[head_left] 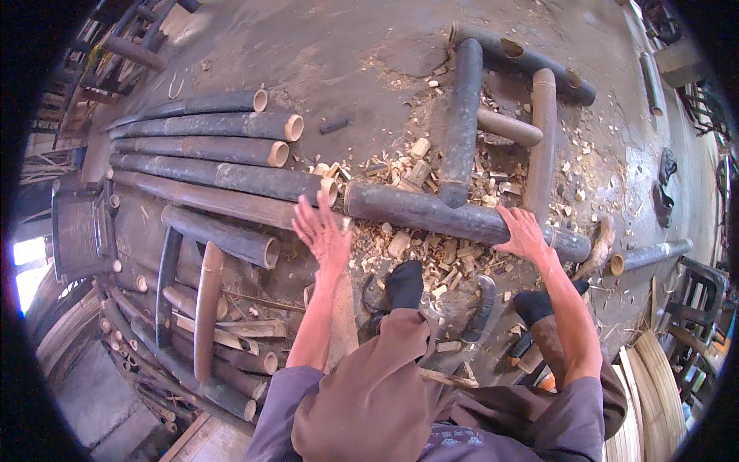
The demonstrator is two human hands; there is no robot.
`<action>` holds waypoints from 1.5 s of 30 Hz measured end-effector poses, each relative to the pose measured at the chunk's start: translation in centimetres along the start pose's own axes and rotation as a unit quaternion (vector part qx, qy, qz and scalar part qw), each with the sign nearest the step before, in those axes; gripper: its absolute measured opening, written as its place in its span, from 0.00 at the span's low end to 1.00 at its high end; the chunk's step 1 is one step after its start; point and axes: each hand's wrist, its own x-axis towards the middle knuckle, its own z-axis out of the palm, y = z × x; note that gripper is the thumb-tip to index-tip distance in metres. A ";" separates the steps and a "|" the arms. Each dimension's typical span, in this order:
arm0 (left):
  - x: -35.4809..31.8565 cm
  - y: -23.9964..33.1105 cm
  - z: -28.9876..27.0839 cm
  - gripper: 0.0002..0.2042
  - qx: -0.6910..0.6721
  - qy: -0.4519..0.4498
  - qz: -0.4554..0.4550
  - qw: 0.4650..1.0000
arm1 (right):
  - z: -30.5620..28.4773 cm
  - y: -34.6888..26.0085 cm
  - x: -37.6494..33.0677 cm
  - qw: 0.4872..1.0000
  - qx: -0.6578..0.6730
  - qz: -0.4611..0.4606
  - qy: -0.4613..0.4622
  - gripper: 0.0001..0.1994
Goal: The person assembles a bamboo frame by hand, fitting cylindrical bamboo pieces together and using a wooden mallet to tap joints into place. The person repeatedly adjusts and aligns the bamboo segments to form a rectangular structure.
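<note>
A frame of joined dark bamboo poles (408,209) lies flat in front of me, with two uprights and a short rung between its long rails. My right hand (526,233) rests over its near rail, fingers and thumb round the pole. My left hand (327,235) is raised with fingers spread and holds nothing. It hovers by the cut ends of several loose bamboo poles (223,169) laid side by side at the left. Pale wood chips (416,165) lie heaped around the near rail.
At the lower left a second bamboo frame (223,235) leans over stacked poles. By my feet lies a curved dark tool (483,308). A short bamboo piece (654,256) lies at the right, near a dark plastic chair or stool (697,289). Split bamboo strips (658,377) stand at the lower right.
</note>
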 end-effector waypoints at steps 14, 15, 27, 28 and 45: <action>3.4 9.3 -2.5 0.48 -0.138 -0.225 0.315 0.912 | 3.7 -3.3 -2.3 0.996 0.051 -0.023 0.065 0.47; 2.8 9.3 -1.9 0.47 -0.130 -0.239 0.318 0.908 | 4.0 -3.4 -2.9 0.996 0.051 -0.025 0.068 0.47; 0.3 8.9 -0.2 0.47 -0.071 -0.240 0.327 0.911 | 5.0 -4.8 -5.7 0.990 0.040 0.001 0.133 0.47; 0.5 9.1 -0.2 0.47 -0.071 -0.244 0.325 0.911 | 5.0 -5.5 -5.9 0.981 0.021 -0.002 0.193 0.45; -15.5 -2.2 -1.9 0.23 -0.101 -0.148 0.110 0.978 | 13.8 -13.1 -14.3 0.959 0.228 0.040 0.162 0.10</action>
